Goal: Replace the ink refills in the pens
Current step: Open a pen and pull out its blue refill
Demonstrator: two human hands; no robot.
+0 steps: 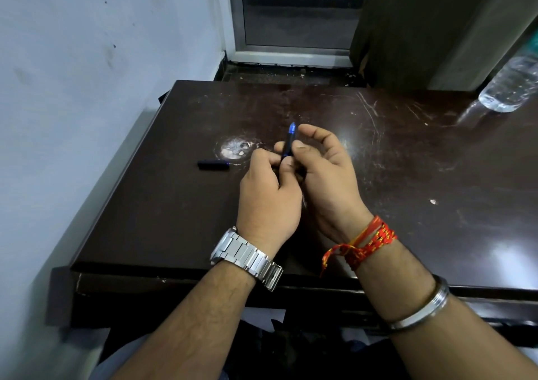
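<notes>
Both hands meet over the middle of the dark brown table (407, 175). A dark pen with a blue end (289, 142) stands nearly upright between them, blue end pointing up and away. My left hand (266, 196), with a steel watch on its wrist, grips the pen's lower part, which is hidden in the fingers. My right hand (326, 173), red thread on its wrist, pinches the pen's middle with thumb and forefinger. A short dark pen cap (213, 164) lies flat on the table, left of the hands.
A clear plastic water bottle (511, 87) stands at the table's far right corner. A pale wall runs along the left edge of the table. A metal-framed door and a dark curtain lie beyond the far edge. A worn white patch (234, 148) marks the tabletop.
</notes>
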